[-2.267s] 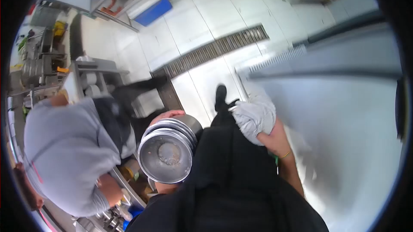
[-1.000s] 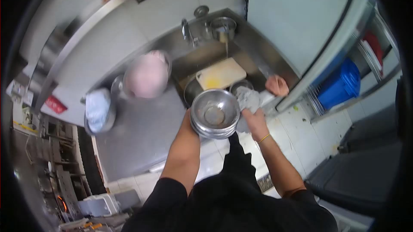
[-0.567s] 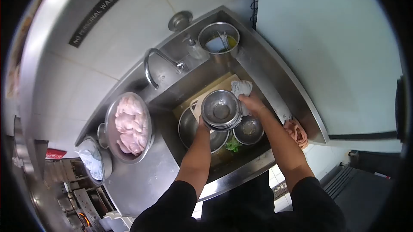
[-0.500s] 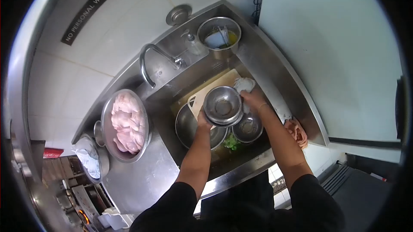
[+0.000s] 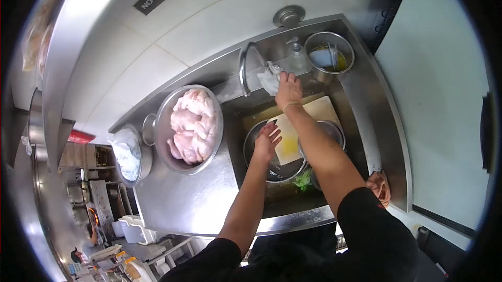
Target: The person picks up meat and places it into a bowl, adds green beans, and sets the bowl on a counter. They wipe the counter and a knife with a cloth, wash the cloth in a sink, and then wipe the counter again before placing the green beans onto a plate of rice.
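My right hand (image 5: 289, 89) is closed on a crumpled white cloth (image 5: 270, 79) beside the base of the tap (image 5: 242, 70). Over the sink, my left hand (image 5: 267, 143) is empty with its fingers apart. Beneath it lies a large round metal bowl (image 5: 285, 172). A pale cutting board (image 5: 324, 110) leans in the sink, with a yellowish patch on it. My right forearm partly covers a metal bowl (image 5: 337, 130) resting over the board. A bunch of green leaves (image 5: 302, 180) lies near the sink's front.
On the left drainboard (image 5: 183, 198) stand an oval metal basin (image 5: 163, 143) of raw poultry and a pot with a white bag (image 5: 125, 154). A pump bottle (image 5: 298, 57) and a metal pot (image 5: 327, 75) stand behind the sink. An orange-brown cloth (image 5: 379, 187) hangs at right.
The stacked metal bowls have left my hands and now rest in the sink. My right hand has moved up to the tap with the white cloth. The camera view has turned left.
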